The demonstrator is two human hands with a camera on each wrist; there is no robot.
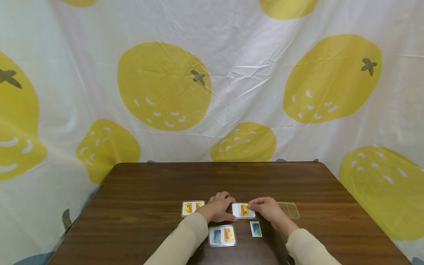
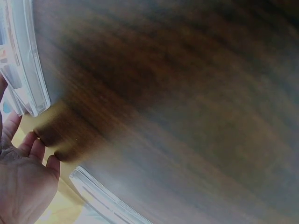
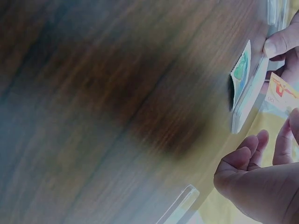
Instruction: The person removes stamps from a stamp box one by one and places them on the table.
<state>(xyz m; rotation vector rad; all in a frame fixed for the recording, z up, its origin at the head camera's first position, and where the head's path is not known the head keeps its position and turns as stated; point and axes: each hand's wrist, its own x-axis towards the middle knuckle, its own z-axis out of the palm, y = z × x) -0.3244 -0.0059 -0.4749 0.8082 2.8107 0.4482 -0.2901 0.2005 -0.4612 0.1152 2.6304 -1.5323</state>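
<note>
A white-backed clear plastic case lies mid-table between the hands. My left hand holds its left side, the thumb at the near edge and a finger towards the far corner. In the right wrist view that thumb touches the case edge. My right hand pinches an orange postage stamp by its edge, over the case. A blue-green stamp lies on the table just in front of the case. The left wrist view cuts off most of the left hand.
Another case with two orange stamps lies beyond the left wrist. Nearer me lies a case with one blue and one orange stamp. A clear plastic piece is behind the right hand. A lemon-print curtain hangs behind the brown table.
</note>
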